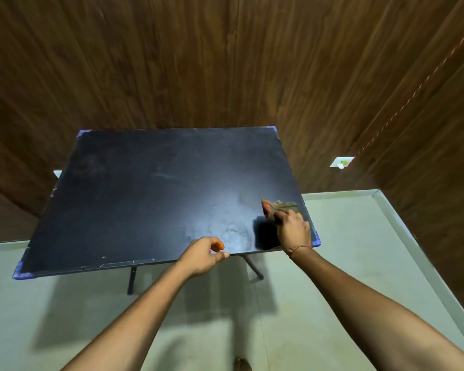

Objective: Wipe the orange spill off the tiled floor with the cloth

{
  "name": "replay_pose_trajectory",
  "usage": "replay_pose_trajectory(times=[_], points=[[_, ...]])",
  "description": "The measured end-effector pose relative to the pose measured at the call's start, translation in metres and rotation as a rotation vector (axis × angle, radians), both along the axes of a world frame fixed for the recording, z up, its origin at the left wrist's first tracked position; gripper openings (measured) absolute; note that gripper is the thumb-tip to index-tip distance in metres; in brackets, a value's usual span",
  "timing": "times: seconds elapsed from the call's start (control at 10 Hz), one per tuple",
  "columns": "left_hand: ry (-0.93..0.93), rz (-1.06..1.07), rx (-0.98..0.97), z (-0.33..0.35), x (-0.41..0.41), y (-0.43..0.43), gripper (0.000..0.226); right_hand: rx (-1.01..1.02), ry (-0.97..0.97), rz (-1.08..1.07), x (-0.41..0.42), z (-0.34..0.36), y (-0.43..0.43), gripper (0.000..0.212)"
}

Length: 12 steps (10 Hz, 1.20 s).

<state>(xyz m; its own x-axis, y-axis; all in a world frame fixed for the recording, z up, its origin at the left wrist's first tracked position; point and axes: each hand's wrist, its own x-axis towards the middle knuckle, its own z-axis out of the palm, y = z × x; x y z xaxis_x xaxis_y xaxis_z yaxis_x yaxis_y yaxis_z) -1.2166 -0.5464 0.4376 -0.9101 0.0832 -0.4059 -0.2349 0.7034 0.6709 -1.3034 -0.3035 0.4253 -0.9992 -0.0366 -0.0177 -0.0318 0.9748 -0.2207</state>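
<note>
A person stands at a black folding table [150, 188] set against a dark wood-panelled wall [225, 62], both bare arms stretched forward. The right hand [292, 228] is over the table's near right corner, fingers closed around a small brownish cloth [285, 205] that sits bunched on the tabletop just beyond the knuckles. A thin thread band circles that wrist. The left hand [202, 254] hovers at the table's near edge, loosely curled with thumb and forefinger close together; it holds nothing that can be made out, though one fingertip carries an orange stain [221, 246].

The pale tiled floor [332, 263] spreads beneath and to the right of the table, bordered by a light skirting. No orange spill shows on any part of the floor in sight; it may lie outside the view or be hidden under the table or the arms. A foot is just visible at the bottom edge. A white wall socket [342, 162] sits low on the wall to the right.

This looks like the opening step: taking up the cloth, with the wiping itself not yet begun. The next move likely calls for lifting the cloth clear of the table, lowering the body toward the floor, finding the spill and pressing the cloth flat onto it. The stained fingertip could smear orange onto whatever it touches.
</note>
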Motion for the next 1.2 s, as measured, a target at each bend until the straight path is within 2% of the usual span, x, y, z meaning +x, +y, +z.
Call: replay_pose_trajectory(times=[0.1, 0.2, 0.3, 0.5, 0.7, 0.8, 1.0, 1.2], points=[[-0.063, -0.026, -0.032, -0.006, -0.006, 0.018, 0.037, 0.182, -0.235, 0.075, 0.011, -0.033, 0.009, 0.041], [-0.108, -0.081, -0.079, -0.011, -0.011, 0.042, 0.038, 0.188, -0.302, 0.124, 0.027, -0.046, 0.019, 0.042], [-0.095, -0.118, -0.129, -0.008, -0.019, 0.061, 0.042, 0.147, -0.273, 0.124, 0.015, -0.05, 0.025, 0.048], [-0.01, -0.21, -0.296, -0.002, -0.032, 0.088, 0.052, 0.21, -0.465, 0.208, -0.002, -0.058, 0.033, 0.079], [-0.039, -0.201, -0.401, -0.007, -0.012, 0.092, 0.053, 0.246, -0.434, 0.238, 0.014, -0.067, 0.04, 0.085], [-0.072, -0.205, -0.441, -0.01, -0.001, 0.091, 0.055, 0.23, -0.438, 0.245, 0.012, -0.064, 0.042, 0.082], [-0.038, -0.113, -0.43, -0.003, 0.018, 0.077, 0.059, 0.017, -0.414, 0.223, 0.03, -0.038, 0.03, 0.062], [0.083, -0.035, -0.486, 0.012, 0.05, 0.045, 0.061, -0.243, -0.203, 0.16, 0.067, -0.02, 0.007, 0.056]])
